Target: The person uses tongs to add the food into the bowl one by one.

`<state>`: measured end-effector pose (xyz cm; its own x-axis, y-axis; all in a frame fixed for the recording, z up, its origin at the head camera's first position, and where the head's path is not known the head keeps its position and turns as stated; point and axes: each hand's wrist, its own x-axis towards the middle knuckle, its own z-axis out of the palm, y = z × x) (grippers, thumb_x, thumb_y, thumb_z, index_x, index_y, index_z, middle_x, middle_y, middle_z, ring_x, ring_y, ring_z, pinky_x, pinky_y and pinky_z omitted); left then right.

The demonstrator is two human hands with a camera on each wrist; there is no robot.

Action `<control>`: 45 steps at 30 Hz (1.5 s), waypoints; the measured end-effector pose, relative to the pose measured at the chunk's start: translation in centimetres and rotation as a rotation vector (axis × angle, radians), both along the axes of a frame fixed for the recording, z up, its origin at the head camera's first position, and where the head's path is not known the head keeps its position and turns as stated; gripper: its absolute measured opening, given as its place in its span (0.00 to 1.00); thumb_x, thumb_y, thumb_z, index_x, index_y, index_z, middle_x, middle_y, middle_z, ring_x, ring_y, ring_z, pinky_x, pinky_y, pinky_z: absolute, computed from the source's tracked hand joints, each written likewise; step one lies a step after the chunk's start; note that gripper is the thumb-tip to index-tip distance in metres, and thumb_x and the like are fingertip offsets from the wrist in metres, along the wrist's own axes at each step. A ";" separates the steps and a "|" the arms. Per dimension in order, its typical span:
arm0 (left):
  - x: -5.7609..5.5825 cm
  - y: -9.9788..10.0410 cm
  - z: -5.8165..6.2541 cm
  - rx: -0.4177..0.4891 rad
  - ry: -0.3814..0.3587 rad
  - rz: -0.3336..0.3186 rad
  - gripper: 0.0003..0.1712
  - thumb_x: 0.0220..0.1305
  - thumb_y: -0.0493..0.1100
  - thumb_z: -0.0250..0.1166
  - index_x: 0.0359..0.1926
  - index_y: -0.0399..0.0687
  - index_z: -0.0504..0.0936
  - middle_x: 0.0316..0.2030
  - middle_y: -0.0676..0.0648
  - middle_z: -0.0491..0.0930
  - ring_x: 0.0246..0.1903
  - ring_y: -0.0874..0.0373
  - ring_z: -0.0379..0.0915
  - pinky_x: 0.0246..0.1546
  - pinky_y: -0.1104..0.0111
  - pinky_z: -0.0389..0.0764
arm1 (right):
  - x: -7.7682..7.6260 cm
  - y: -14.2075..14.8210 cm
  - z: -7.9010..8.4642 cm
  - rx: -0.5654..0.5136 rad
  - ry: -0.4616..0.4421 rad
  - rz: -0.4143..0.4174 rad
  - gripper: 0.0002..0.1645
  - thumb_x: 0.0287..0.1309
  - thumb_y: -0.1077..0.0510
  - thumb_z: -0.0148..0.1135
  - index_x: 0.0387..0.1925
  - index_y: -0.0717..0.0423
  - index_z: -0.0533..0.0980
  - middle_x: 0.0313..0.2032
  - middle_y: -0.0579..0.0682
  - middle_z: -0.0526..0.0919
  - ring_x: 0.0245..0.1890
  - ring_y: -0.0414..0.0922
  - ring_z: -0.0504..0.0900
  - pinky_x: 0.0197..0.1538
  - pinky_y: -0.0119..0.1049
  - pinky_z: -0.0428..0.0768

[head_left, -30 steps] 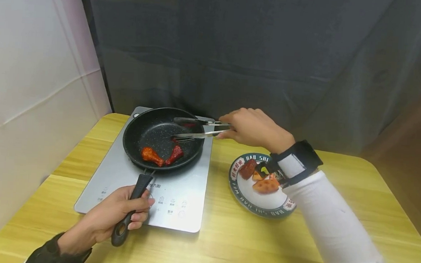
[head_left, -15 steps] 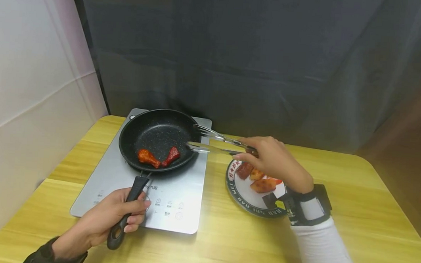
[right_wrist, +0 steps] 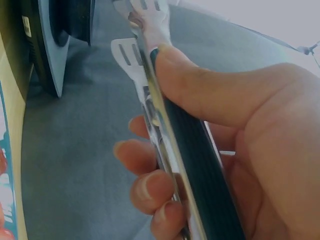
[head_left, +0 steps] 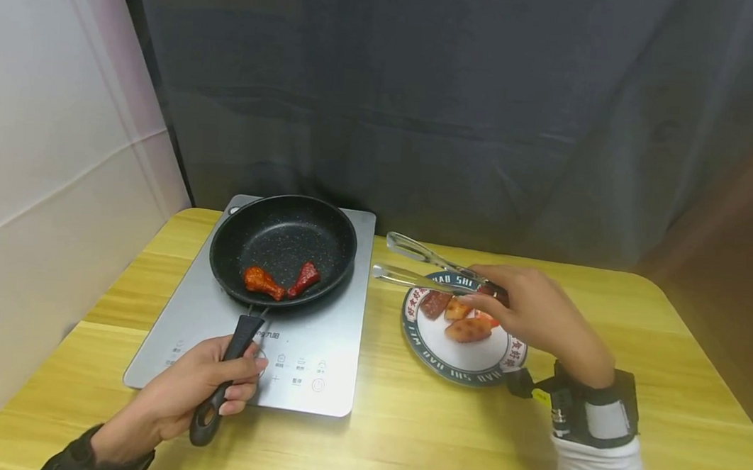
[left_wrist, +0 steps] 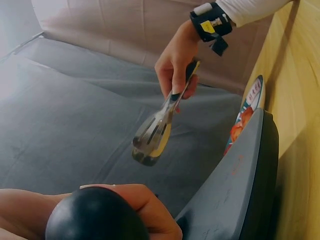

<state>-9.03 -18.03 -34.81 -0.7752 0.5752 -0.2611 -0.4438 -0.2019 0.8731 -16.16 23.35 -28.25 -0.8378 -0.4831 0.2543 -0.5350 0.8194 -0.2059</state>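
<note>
Empty, their arms parted, the tongs [head_left: 406,275] swing clear to the pan's [head_left: 274,240] three o'clock, held in the right hand [head_left: 538,311]; both drumsticks [head_left: 262,282], at seven and five, we judge free. Our left hand [head_left: 193,378] grips the handle [head_left: 243,334]. At four, fingers partly hide the plate's [head_left: 438,337] food [head_left: 469,330].
</note>
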 end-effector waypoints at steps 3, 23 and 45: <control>0.0 0.0 0.0 0.006 -0.003 -0.001 0.11 0.70 0.36 0.55 0.39 0.41 0.59 0.25 0.52 0.63 0.21 0.65 0.59 0.18 0.78 0.66 | 0.2 0.6 0.1 0.010 0.014 -0.010 0.23 0.53 0.48 0.70 0.48 0.55 0.79 0.21 0.39 0.72 0.20 0.38 0.68 0.21 0.32 0.66; 0.0 -0.1 0.0 0.023 0.008 -0.009 0.11 0.70 0.36 0.54 0.38 0.41 0.58 0.26 0.51 0.65 0.21 0.65 0.60 0.18 0.79 0.67 | 1.8 3.5 -0.5 0.114 -0.024 -0.053 0.28 0.54 0.42 0.68 0.49 0.59 0.80 0.21 0.37 0.71 0.21 0.37 0.68 0.24 0.33 0.67; 0.0 0.0 0.0 0.012 0.007 -0.007 0.11 0.70 0.36 0.55 0.38 0.41 0.59 0.26 0.52 0.64 0.21 0.65 0.60 0.18 0.79 0.67 | 2.6 10.0 -2.3 0.143 -0.278 -0.112 0.17 0.57 0.45 0.66 0.38 0.53 0.82 0.27 0.39 0.78 0.24 0.36 0.70 0.29 0.36 0.74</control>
<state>-9.02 -18.06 -34.86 -0.7730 0.5836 -0.2487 -0.4393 -0.2096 0.8735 -13.60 33.35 -30.53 -0.9155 -0.3984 -0.0558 -0.3793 0.9012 -0.2098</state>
